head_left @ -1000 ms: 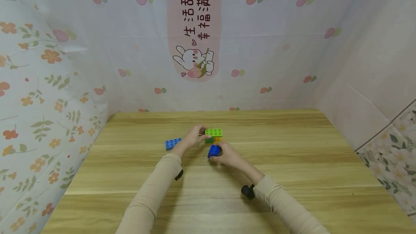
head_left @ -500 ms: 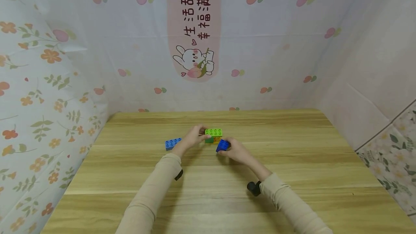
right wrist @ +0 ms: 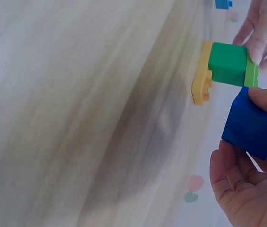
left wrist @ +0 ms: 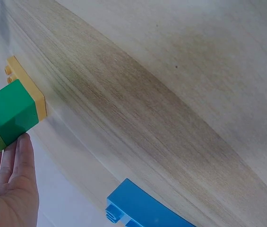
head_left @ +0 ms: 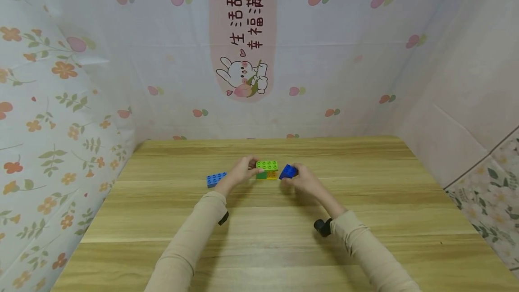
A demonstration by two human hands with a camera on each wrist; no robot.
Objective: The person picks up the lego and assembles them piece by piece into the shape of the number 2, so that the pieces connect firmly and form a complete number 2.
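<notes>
My right hand [head_left: 304,179] pinches the dark blue toy brick [head_left: 288,171], moved from in front of the green-and-yellow stack [head_left: 261,175] to just right of it, nearer the gap under the lime brick [head_left: 266,165] (still unjoined, I judge); my left hand [head_left: 241,171] grips the stack.

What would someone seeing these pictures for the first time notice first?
Probably the bright brick stack toward the far side of the wooden table, its lime-green top held by the left hand. Just right of it, the right hand holds a dark blue brick. On the backdrop behind, the printed rabbit also stands out.
</notes>
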